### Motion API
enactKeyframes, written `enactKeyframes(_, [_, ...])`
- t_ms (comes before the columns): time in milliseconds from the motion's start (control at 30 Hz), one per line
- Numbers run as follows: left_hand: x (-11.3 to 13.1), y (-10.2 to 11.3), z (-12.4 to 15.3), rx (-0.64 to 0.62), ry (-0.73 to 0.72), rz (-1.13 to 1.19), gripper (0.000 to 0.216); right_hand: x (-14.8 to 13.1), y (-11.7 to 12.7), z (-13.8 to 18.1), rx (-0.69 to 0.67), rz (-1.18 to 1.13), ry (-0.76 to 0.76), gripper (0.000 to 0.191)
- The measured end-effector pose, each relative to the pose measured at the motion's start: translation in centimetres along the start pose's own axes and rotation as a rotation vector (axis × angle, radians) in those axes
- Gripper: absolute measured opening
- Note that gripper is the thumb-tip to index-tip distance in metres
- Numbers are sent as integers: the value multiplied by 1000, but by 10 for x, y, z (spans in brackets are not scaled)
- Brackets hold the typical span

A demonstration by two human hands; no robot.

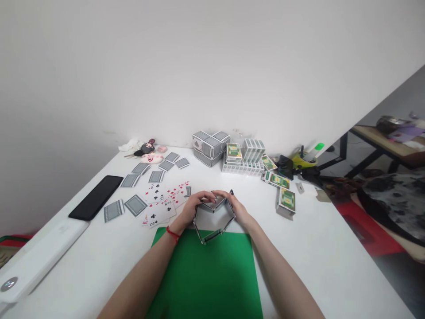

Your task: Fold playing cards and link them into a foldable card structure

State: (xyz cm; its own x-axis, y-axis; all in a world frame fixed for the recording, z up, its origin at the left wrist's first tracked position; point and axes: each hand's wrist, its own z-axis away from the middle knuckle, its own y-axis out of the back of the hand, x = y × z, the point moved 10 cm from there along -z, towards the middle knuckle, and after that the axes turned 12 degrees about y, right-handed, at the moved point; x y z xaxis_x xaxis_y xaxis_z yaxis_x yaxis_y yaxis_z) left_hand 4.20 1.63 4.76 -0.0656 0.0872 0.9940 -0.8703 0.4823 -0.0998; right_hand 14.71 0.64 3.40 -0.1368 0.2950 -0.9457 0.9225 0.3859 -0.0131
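A small open structure of folded playing cards [212,219] stands at the far edge of a green mat [207,279]. My left hand [194,208] curls around its left side, fingers pressed on the top far card. My right hand [235,208] cups its right side, fingertips meeting the left ones at the top. A red string circles my left wrist.
Loose playing cards [156,199], face up and face down, lie left of the hands. A black phone [96,197] and a white device [36,261] sit further left. A finished card cube [210,148], stacked card boxes [247,157] and single boxes [285,199] stand behind and right.
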Motion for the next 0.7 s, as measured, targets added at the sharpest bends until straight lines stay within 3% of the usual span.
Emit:
enactKeyframes(333, [-3,-9,4,-113,51,29,51,-10,-11,2,-96,-38,-71,55])
enactKeyframes(700, [-13,-1,-1,-43,114,31,48,-5,-13,4,-158,-118,-36,57])
